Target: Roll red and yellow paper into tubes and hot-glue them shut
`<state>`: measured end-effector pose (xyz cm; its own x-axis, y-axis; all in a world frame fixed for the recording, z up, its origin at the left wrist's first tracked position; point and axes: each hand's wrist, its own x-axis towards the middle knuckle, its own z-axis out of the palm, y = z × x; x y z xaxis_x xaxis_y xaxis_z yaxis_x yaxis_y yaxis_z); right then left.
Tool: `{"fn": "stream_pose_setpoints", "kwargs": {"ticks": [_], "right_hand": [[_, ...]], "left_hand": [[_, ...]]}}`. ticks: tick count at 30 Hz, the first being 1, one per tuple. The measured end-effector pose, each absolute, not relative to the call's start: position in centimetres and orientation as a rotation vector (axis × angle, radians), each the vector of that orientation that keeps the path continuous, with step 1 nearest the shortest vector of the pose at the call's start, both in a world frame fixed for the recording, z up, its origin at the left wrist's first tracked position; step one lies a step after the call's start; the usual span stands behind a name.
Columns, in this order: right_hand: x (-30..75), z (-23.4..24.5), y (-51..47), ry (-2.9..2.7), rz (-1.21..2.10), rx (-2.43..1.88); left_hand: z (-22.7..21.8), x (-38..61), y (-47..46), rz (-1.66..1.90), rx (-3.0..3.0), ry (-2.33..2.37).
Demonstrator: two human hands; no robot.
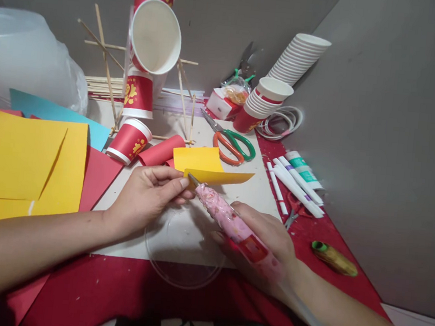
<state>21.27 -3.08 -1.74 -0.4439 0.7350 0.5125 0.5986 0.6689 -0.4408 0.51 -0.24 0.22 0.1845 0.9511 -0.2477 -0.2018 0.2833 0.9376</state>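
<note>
My left hand (pixel 153 192) pinches the left end of a narrow strip of yellow paper (pixel 223 178). In my right hand (pixel 264 234) is a pink hot glue gun (pixel 230 223), a glue stick trailing from its back end. The metal nozzle touches or nearly touches the strip beside my left fingertips. Below both hands lies a clear round plastic lid (pixel 182 241). Just behind the strip are another yellow paper piece (pixel 198 158) and a red paper roll (pixel 163 150).
Red paper cups (pixel 129 141) rise in a tower within a wooden stick frame (pixel 185 98). Scissors (pixel 234 146), stacked cups (pixel 263 106) and rolled white paper sticks (pixel 296 186) lie to the right. Coloured paper sheets (pixel 29 160) and a white plastic bag (pixel 31 58) are left.
</note>
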Motion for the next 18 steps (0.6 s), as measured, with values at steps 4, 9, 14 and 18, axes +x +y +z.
{"fn": "stream_pose_setpoints", "kwargs": {"ticks": [4,9,14,18], "right_hand": [[21.19,-1.46,-3.11,-2.212,0.216,-1.027],[21.21,-1.33,-3.08,-2.220,0.195,-1.044],[21.20,-1.11,-3.14,-2.217,0.186,-1.074],[21.20,-1.07,-3.22,-2.232,0.158,-1.093]], "left_hand": [[0.31,0.56,-0.21,0.999,0.921,1.059],[0.35,0.53,-0.17,1.005,0.904,1.040],[0.31,0.51,-0.14,1.006,0.904,1.046],[0.38,0.54,-0.11,0.998,0.891,1.058]]}}
